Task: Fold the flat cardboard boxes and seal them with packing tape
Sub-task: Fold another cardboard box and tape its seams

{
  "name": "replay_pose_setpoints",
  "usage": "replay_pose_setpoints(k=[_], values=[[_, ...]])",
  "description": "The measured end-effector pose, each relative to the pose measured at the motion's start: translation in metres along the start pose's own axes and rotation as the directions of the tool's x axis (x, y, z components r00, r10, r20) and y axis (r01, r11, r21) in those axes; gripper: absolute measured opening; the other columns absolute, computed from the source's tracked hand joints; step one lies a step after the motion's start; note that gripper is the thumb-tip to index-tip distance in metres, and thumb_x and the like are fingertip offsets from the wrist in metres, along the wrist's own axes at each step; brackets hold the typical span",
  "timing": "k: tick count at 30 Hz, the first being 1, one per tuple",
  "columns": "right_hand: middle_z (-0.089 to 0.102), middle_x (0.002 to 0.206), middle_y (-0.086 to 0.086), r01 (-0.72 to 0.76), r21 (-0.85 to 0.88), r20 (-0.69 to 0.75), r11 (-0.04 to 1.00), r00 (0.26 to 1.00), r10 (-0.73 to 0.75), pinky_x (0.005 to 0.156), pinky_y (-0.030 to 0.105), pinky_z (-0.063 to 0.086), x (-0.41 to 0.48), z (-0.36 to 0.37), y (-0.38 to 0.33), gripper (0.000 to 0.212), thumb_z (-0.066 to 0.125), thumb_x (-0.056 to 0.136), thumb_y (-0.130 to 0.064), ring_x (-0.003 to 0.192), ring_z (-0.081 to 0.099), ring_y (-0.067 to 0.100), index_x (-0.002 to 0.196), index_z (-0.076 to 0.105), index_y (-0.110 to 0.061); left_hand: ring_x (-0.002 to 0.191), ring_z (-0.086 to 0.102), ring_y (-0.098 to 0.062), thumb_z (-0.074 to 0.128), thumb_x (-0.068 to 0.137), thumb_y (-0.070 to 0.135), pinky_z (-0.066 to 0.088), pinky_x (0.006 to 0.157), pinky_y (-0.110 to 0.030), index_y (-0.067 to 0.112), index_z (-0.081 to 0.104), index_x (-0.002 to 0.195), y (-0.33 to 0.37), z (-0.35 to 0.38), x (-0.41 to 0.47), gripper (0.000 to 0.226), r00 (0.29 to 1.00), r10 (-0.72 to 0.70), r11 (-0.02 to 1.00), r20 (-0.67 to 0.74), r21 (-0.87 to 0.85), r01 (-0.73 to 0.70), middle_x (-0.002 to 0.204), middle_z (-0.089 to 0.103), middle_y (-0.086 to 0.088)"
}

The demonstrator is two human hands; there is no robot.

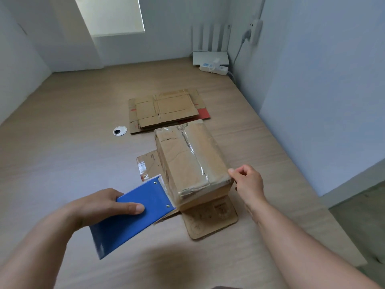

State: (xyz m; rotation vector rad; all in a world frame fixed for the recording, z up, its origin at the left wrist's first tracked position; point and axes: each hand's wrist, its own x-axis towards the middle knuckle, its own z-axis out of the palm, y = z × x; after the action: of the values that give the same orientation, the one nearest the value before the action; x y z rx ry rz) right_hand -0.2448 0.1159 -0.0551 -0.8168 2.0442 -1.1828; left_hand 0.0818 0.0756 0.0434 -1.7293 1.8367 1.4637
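Observation:
A folded brown cardboard box (191, 159) stands in the middle of the wooden table, with clear packing tape running down its top seam and over its near end. My left hand (104, 205) grips a blue tape dispenser (133, 215), whose front edge touches the box's near left corner. My right hand (248, 182) holds the box's near right corner with curled fingers, thumb on the top edge. Open flaps (210, 217) lie flat on the table under the box. A stack of flat cardboard boxes (166, 110) lies farther back.
A round cable grommet (120, 130) sits in the table (62, 142) left of the flat stack. A white router (210, 57) and a power strip (214, 68) stand at the far right corner by the wall. The table's right edge runs near my right arm.

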Motion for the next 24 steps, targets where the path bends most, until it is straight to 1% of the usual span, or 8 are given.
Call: replay_pose_setpoints(k=[3, 5, 8, 11, 15, 19, 22, 24], values=[[0.052, 0.063, 0.004, 0.002, -0.002, -0.009, 1.000, 1.000, -0.002, 0.058, 0.029, 0.037, 0.002, -0.002, -0.001, 0.025, 0.066, 0.084, -0.022, 0.059, 0.044, 0.019, 0.067, 0.052, -0.010, 0.073, 0.070, -0.016, 0.065, 0.028, 0.084, 0.046, 0.070, -0.027, 0.017, 0.072, 0.082, -0.003, -0.005, -0.006, 0.086, 0.996, -0.039, 0.998, -0.076, 0.051, 0.043, 0.076, 0.074, 0.003], [0.053, 0.064, 0.003, 0.012, -0.018, 0.000, 1.000, 1.000, -0.012, 0.057, 0.030, 0.036, 0.000, 0.000, -0.001, 0.025, 0.065, 0.085, -0.022, 0.059, 0.044, 0.018, 0.068, 0.052, -0.010, 0.072, 0.068, -0.015, 0.065, 0.044, 0.081, 0.043, 0.064, -0.025, 0.017, 0.070, 0.080, 0.000, -0.004, 0.000, 0.074, 0.987, -0.079, 0.992, -0.139, 0.091, 0.092, 0.075, 0.072, 0.002], [0.052, 0.065, 0.004, 0.028, -0.039, -0.002, 0.999, 1.000, -0.028, 0.056, 0.030, 0.034, -0.001, 0.000, -0.003, 0.023, 0.065, 0.085, -0.022, 0.060, 0.043, 0.018, 0.070, 0.053, -0.008, 0.075, 0.063, -0.014, 0.066, 0.068, 0.073, 0.039, 0.061, -0.025, 0.018, 0.065, 0.079, 0.007, 0.005, 0.014, 0.056, 0.966, -0.128, 0.967, -0.223, 0.190, 0.172, 0.081, 0.067, 0.000], [0.052, 0.066, 0.004, 0.026, -0.043, 0.001, 0.999, 1.000, -0.026, 0.057, 0.030, 0.034, -0.001, 0.000, -0.004, 0.023, 0.066, 0.085, -0.021, 0.061, 0.043, 0.018, 0.069, 0.052, -0.009, 0.078, 0.060, -0.015, 0.063, 0.071, 0.072, 0.040, 0.064, -0.028, 0.018, 0.059, 0.080, 0.017, 0.020, 0.030, 0.055, 0.945, -0.145, 0.944, -0.295, 0.245, 0.221, 0.083, 0.062, 0.000], [0.051, 0.064, 0.003, 0.036, -0.062, 0.004, 0.997, 0.999, -0.036, 0.058, 0.032, 0.034, -0.003, 0.004, -0.005, 0.024, 0.065, 0.084, -0.021, 0.062, 0.043, 0.019, 0.068, 0.051, -0.010, 0.079, 0.056, -0.014, 0.059, 0.075, 0.069, 0.038, 0.062, -0.028, 0.023, 0.048, 0.079, 0.036, 0.038, 0.034, 0.048, 0.907, -0.159, 0.910, -0.391, 0.297, 0.288, 0.081, 0.053, 0.005], [0.050, 0.063, 0.001, 0.035, -0.082, 0.000, 0.996, 0.999, -0.035, 0.056, 0.031, 0.033, -0.005, 0.005, -0.008, 0.027, 0.064, 0.084, -0.022, 0.060, 0.042, 0.018, 0.065, 0.048, -0.013, 0.080, 0.055, -0.016, 0.055, 0.080, 0.064, 0.038, 0.064, -0.027, 0.024, 0.050, 0.089, 0.047, 0.043, 0.025, 0.041, 0.872, -0.106, 0.845, -0.479, 0.419, 0.333, 0.075, 0.049, 0.005], [0.049, 0.063, 0.001, 0.031, -0.097, 0.015, 0.995, 0.999, -0.030, 0.056, 0.031, 0.032, -0.006, 0.012, -0.012, 0.028, 0.063, 0.085, -0.023, 0.063, 0.044, 0.020, 0.065, 0.045, -0.015, 0.078, 0.053, -0.016, 0.051, 0.084, 0.057, 0.036, 0.061, -0.026, 0.024, 0.051, 0.092, 0.055, 0.041, 0.020, 0.034, 0.847, -0.085, 0.802, -0.525, 0.468, 0.370, 0.074, 0.049, 0.005], [0.049, 0.063, 0.000, 0.037, -0.123, 0.020, 0.992, 0.999, -0.035, 0.055, 0.030, 0.031, -0.009, 0.015, -0.017, 0.030, 0.062, 0.086, -0.022, 0.063, 0.044, 0.021, 0.064, 0.043, -0.015, 0.079, 0.053, -0.016, 0.051, 0.086, 0.050, 0.037, 0.062, -0.026, 0.023, 0.052, 0.093, 0.060, 0.041, 0.020, 0.028, 0.837, -0.091, 0.780, -0.540, 0.483, 0.397, 0.076, 0.050, 0.005]])
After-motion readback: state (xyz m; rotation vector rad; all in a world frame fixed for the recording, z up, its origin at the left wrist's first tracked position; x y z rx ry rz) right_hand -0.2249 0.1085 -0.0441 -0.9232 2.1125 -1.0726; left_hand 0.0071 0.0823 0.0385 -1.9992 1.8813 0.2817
